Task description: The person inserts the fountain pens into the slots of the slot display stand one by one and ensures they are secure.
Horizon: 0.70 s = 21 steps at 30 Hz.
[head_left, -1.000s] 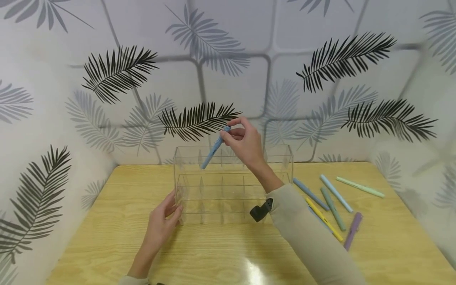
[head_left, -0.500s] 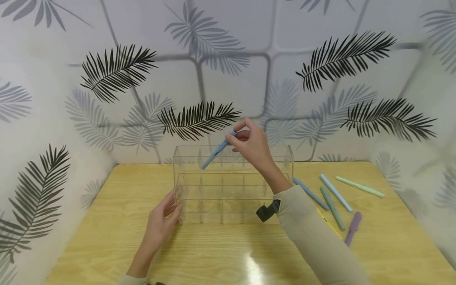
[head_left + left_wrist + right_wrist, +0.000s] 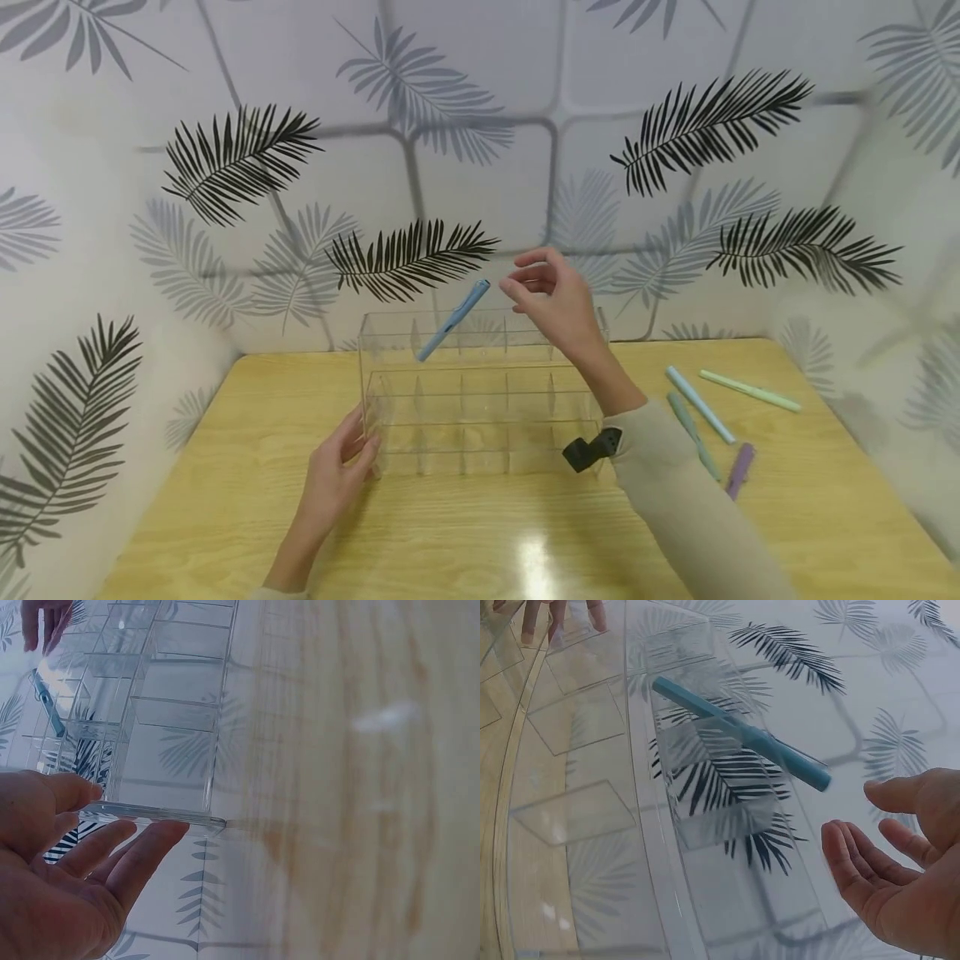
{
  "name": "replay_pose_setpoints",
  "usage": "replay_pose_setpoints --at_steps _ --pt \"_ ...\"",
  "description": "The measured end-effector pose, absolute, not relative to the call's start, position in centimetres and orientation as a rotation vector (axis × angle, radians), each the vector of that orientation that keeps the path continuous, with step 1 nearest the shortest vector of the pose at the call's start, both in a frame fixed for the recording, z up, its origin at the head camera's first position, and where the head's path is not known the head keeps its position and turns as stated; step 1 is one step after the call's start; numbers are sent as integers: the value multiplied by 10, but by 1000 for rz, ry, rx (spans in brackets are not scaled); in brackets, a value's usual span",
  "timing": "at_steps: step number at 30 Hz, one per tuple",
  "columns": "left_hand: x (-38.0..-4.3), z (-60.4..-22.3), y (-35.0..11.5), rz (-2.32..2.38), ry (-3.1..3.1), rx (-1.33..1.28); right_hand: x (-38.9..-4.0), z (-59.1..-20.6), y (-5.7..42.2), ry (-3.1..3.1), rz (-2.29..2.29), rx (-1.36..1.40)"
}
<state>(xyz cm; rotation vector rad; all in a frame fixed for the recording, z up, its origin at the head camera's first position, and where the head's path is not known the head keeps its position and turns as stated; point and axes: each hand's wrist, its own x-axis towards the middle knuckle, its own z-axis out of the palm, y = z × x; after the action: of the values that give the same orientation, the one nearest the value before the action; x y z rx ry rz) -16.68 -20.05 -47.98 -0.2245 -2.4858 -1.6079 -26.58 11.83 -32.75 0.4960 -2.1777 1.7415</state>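
A clear acrylic organizer [image 3: 483,437] with tiered compartments stands on the table. My left hand [image 3: 336,475] holds its left side, the thumb by the front corner and the fingers along the side wall [image 3: 161,817]. A blue pen [image 3: 453,321] leans tilted at the organizer's upper tier, its upper end sticking out to the right. My right hand [image 3: 558,304] is just right of that end, apart from the pen, with nothing between thumb and fingers. The right wrist view shows the gap between the pen [image 3: 742,735] and the hand [image 3: 907,855].
Right of the organizer on the wooden table [image 3: 465,533] lie a light blue pen [image 3: 701,404], a pale green pen [image 3: 750,390], a dark green pen [image 3: 693,433] and a purple pen [image 3: 740,471]. My right sleeve [image 3: 690,492] covers part of that area. A leaf-patterned wall [image 3: 480,192] stands behind.
The right hand pinched the blue pen's upper end before; it has let go and moved right. The pen stays tilted at the upper tier. The left hand keeps its place.
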Motion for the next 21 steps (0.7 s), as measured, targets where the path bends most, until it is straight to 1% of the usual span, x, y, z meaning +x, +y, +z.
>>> replay_pose_setpoints --at_steps 8,21 --pt "-168 -478 -202 -1662 -2466 -221 -241 -333 160 -2137 1681 495" --pt "-167 -481 -201 -1630 -2464 -230 -200 -357 242 -2055 1664 359"
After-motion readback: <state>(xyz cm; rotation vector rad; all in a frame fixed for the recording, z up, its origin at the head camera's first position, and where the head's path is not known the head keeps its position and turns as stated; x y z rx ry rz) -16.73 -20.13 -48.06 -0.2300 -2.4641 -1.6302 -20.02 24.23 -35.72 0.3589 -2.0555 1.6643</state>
